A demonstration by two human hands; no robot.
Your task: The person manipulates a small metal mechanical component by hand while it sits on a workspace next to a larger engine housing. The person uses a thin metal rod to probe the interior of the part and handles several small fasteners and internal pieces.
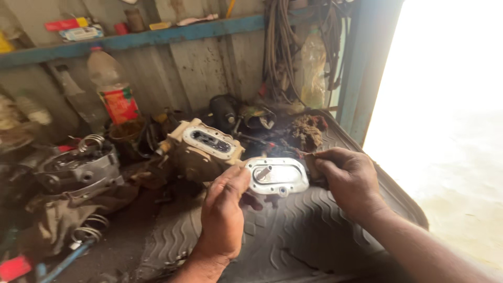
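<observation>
A grey engine casing [78, 167] lies at nine o'clock, a tan housing [201, 149] near centre. The left hand [222, 212] pinches the oval metal cover plate [277, 175] at its left edge; the right hand [348, 181], at three o'clock, grips its right edge, above the ribbed rubber mat [293, 236]

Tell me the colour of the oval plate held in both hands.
Silvery bare metal oval plate, clearest in the head view.
</observation>
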